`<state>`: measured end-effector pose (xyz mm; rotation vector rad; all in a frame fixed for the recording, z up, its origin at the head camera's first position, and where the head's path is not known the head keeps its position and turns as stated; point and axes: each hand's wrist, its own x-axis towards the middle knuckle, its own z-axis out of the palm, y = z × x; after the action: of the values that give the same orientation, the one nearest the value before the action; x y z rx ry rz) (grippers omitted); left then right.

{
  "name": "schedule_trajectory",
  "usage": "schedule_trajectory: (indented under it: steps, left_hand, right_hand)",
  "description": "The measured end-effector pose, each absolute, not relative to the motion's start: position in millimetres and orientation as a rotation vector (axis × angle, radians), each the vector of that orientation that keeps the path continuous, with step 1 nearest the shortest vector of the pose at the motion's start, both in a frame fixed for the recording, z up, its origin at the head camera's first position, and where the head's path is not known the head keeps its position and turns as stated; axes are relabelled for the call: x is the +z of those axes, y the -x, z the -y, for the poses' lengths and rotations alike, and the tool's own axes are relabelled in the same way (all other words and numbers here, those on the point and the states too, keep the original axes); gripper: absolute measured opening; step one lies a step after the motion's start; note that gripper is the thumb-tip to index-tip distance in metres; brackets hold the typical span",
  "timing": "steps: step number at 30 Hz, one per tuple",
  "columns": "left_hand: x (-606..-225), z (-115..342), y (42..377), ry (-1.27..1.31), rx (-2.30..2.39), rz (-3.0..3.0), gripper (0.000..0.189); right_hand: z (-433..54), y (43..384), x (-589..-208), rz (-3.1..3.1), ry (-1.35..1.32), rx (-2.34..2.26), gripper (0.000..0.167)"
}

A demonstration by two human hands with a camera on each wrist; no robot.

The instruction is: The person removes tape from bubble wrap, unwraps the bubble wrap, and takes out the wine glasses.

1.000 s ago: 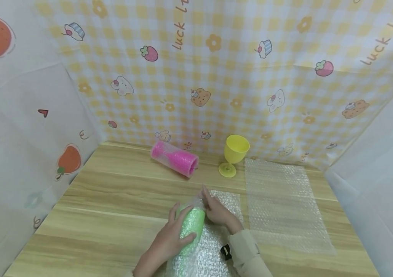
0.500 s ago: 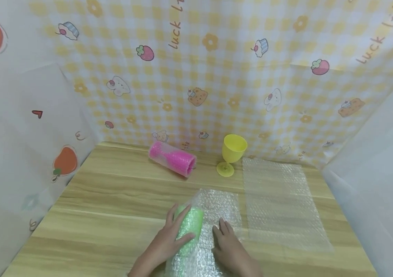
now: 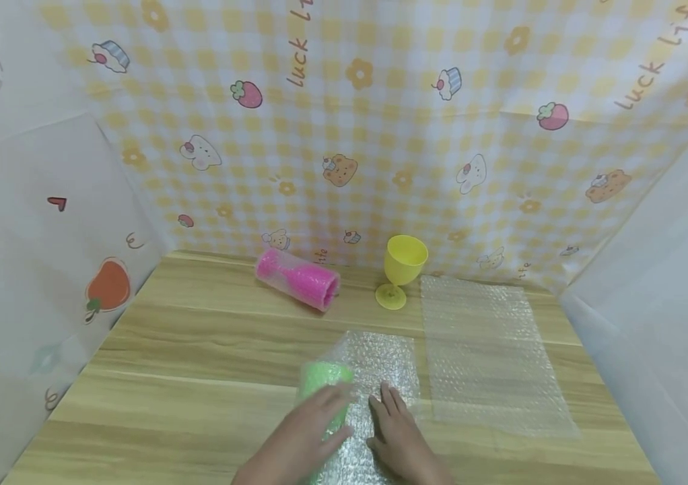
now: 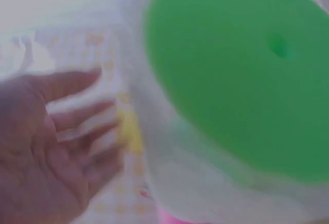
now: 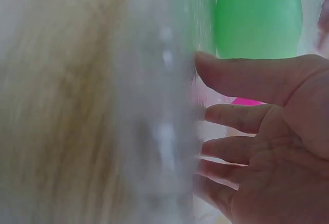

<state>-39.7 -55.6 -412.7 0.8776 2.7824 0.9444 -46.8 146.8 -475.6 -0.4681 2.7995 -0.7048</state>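
A green goblet [image 3: 327,374] lies on its side on a sheet of bubble wrap [image 3: 383,353], partly covered by the plastic. Its round green base [image 4: 221,75] fills much of the left wrist view. My left hand [image 3: 301,438] is blurred over the goblet, and its fingers look spread beside the wrap in the left wrist view [image 4: 46,147]. With fingers extended, my right hand [image 3: 401,438] rests on the flat part of the wrap, right of the goblet. In the right wrist view its fingertips [image 5: 205,64] touch the plastic.
Behind lies a pink goblet [image 3: 298,277] rolled in bubble wrap. A yellow goblet [image 3: 404,261] stands upright to its right. Another sheet of bubble wrap [image 3: 489,357] is flat on the wooden table [image 3: 186,357]. Patterned cloth [image 3: 320,121] hangs at the back.
My right hand has left the wrap's far corner and come down onto the sheet near me. My left hand has shifted from gripping the goblet's left side to over it, fingers loosened.
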Motion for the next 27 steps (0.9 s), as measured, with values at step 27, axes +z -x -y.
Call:
schedule_trajectory:
  steps: [27]
  left_hand:
    - [-423,137,62,-0.075,0.877,-2.783,0.044]
  right_hand:
    - [-145,50,-475,-2.763,0.478,-0.684,0.063]
